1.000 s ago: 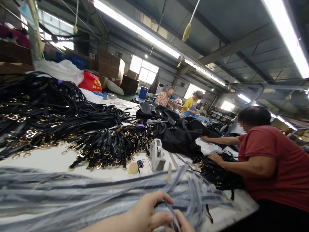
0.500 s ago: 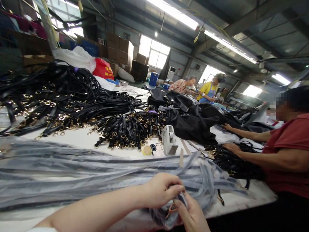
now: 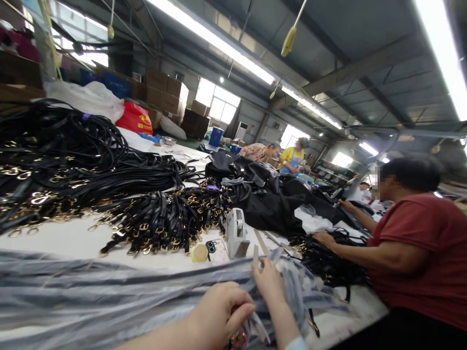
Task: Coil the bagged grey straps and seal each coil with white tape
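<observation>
A long bundle of grey plastic-wrapped straps (image 3: 109, 296) lies across the white table (image 3: 73, 240) in front of me. My left hand (image 3: 219, 313) is closed around the ends of some of these straps at the bottom edge, where a gold clasp (image 3: 239, 338) shows. My right hand (image 3: 270, 284) reaches forward over the bundle's right end, its fingers curled onto a grey strap (image 3: 288, 272) there.
Heaps of black straps with gold buckles (image 3: 164, 221) and coiled black straps (image 3: 73, 160) fill the table's left. A phone (image 3: 215, 248), a tape dispenser (image 3: 236, 233) and black bags (image 3: 270, 199) lie beyond. A person in red (image 3: 419, 243) works at the right; two more sit farther back.
My right hand left the strap ends by my left hand and reached forward over the bundle. The camera tilted up and back. The person in red shifted one hand.
</observation>
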Tool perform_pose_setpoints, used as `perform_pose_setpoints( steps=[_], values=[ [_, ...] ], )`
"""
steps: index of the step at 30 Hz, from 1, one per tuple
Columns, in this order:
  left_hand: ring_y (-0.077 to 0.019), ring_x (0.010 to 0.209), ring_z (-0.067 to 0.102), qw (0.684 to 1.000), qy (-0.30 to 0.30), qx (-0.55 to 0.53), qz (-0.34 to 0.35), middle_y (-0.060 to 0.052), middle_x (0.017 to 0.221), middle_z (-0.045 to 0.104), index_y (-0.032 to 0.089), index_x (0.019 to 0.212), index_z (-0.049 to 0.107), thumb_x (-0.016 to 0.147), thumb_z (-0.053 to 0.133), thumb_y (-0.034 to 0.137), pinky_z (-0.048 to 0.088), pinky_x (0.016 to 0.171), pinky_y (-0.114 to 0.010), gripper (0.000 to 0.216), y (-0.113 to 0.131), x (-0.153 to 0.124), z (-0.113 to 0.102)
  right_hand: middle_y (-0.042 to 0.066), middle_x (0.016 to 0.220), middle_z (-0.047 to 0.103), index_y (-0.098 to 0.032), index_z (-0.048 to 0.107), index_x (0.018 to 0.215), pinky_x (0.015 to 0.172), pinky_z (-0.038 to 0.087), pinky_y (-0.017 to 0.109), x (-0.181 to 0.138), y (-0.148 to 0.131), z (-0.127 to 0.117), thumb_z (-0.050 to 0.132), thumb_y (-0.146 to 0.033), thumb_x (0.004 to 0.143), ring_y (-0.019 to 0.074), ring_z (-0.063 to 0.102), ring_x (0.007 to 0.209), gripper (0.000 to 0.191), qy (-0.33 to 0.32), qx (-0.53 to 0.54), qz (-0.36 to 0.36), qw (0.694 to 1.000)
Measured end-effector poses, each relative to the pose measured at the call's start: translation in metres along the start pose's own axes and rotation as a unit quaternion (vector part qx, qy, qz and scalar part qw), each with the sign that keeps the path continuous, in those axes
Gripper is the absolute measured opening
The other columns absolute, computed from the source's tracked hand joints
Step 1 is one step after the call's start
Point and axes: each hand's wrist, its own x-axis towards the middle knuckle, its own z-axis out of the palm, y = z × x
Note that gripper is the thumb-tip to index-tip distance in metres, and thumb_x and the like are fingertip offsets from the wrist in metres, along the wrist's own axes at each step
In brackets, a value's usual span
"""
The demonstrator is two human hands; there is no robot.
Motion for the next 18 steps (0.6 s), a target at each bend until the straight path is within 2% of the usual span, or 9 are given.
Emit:
perform_pose_setpoints(
  steps=[3,6,9,11,13,14,16,18],
  values=[
    [-0.0182,0.077,0.061,1.0,0.004,0.006,0.011,-0.007,0.081,0.069,0.019,0.088,0.074,0.094,0.046,0.037,0.04,0.07,-0.025,0.033,-0.003,0.0,0.001,0.015,0.104,0.07,-0.01,0.067,0.098,0.091,0.049,0.045,0.006,-0.005,0.018,0.065,-0.024,0.085,0.0282,0.066,0.1,0.02,0.002,-0.061,0.022,0.998],
    [-0.0187,0.079,0.061,1.0,0.015,-0.002,0.02,-0.006,0.082,0.069,0.019,0.088,0.073,0.095,0.044,0.038,0.04,0.072,-0.025,0.035,-0.004,0.001,-0.001,0.008,0.096,0.072,-0.012,0.067,0.09,0.089,0.051,0.041,0.008,-0.003,0.02,0.062,-0.015,0.088,0.0209,0.068,0.093,0.006,0.008,-0.07,0.037,0.997],
    [-0.0182,0.078,0.06,0.999,0.043,-0.024,0.01,-0.005,0.081,0.069,0.019,0.086,0.072,0.095,0.043,0.04,0.04,0.073,-0.025,0.037,-0.004,0.001,-0.005,0.009,0.09,0.073,-0.012,0.068,0.093,0.079,0.052,0.035,0.006,0.005,0.0,0.046,-0.013,0.095,0.0199,0.069,0.084,0.022,0.027,-0.034,0.039,0.998],
    [-0.0176,0.076,0.058,0.996,0.075,-0.043,-0.009,-0.004,0.078,0.068,0.017,0.082,0.071,0.095,0.043,0.04,0.04,0.072,-0.025,0.038,-0.005,0.003,-0.007,0.012,0.093,0.074,-0.011,0.066,0.102,0.076,0.052,0.031,-0.006,0.011,-0.019,0.035,-0.017,0.098,0.0211,0.069,0.084,0.032,0.045,0.004,0.024,0.999],
    [-0.0168,0.073,0.056,0.992,0.1,-0.074,-0.028,-0.003,0.074,0.065,0.016,0.078,0.07,0.094,0.044,0.04,0.039,0.069,-0.024,0.039,-0.008,0.005,-0.009,0.012,0.095,0.074,-0.013,0.065,0.107,0.076,0.051,0.029,-0.027,0.016,-0.036,0.03,-0.031,0.1,0.0221,0.069,0.088,0.039,0.055,0.041,0.0,0.998],
    [-0.0163,0.072,0.055,0.989,0.108,-0.095,-0.033,-0.002,0.072,0.064,0.015,0.078,0.07,0.093,0.044,0.04,0.039,0.068,-0.024,0.039,-0.011,0.007,-0.011,0.01,0.094,0.073,-0.015,0.065,0.105,0.076,0.051,0.028,-0.041,0.018,-0.043,0.031,-0.04,0.1,0.0225,0.068,0.088,0.042,0.06,0.06,-0.011,0.996],
    [-0.0152,0.07,0.053,0.981,0.127,-0.143,-0.041,-0.001,0.068,0.06,0.013,0.078,0.069,0.092,0.045,0.04,0.039,0.066,-0.023,0.039,-0.02,0.012,-0.014,0.006,0.077,0.07,-0.019,0.068,0.091,0.065,0.05,0.027,-0.069,0.02,-0.054,0.041,-0.056,0.094,0.0225,0.065,0.073,0.045,0.079,0.115,-0.034,0.99],
    [-0.0144,0.067,0.052,0.97,0.155,-0.179,-0.053,0.0,0.065,0.057,0.012,0.081,0.07,0.092,0.046,0.043,0.038,0.064,-0.023,0.041,-0.03,0.017,-0.018,0.002,0.064,0.062,-0.021,0.068,0.079,0.055,0.045,0.025,-0.095,0.02,-0.062,0.052,-0.06,0.088,0.0198,0.059,0.059,0.043,0.114,0.162,-0.061,0.978]
  ],
)
